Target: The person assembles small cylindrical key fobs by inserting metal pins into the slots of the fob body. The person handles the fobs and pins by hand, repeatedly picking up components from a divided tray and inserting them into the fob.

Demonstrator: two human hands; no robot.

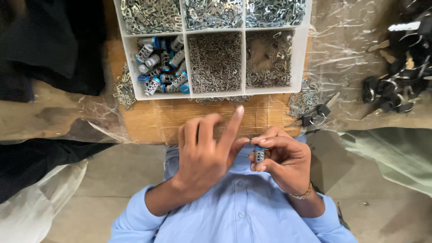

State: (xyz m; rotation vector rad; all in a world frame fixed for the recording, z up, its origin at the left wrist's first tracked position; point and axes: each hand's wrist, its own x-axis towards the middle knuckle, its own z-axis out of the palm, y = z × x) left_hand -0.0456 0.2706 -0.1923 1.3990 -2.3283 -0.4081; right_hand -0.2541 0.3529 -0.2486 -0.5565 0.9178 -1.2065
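My right hand [285, 162] pinches a small silver lock cylinder [259, 155] with a blue end, held upright in front of my light blue shirt. My left hand [202, 155] is right beside it. Its thumb tip touches the top of the cylinder and its index finger points up and away. Whether the left fingers hold a tiny part I cannot tell. Both hands hover at the near edge of a cardboard-covered bench [153, 119].
A white divided tray [245, 58] stands just beyond the hands. It holds more blue-ended cylinders [162, 67], tiny metal pins [216, 63] and flat metal plates [150, 15]. Black-headed keys [315, 119] lie at right. A larger pile of keys [396, 90] sits far right. Loose plates [123, 90] lie left of the tray.
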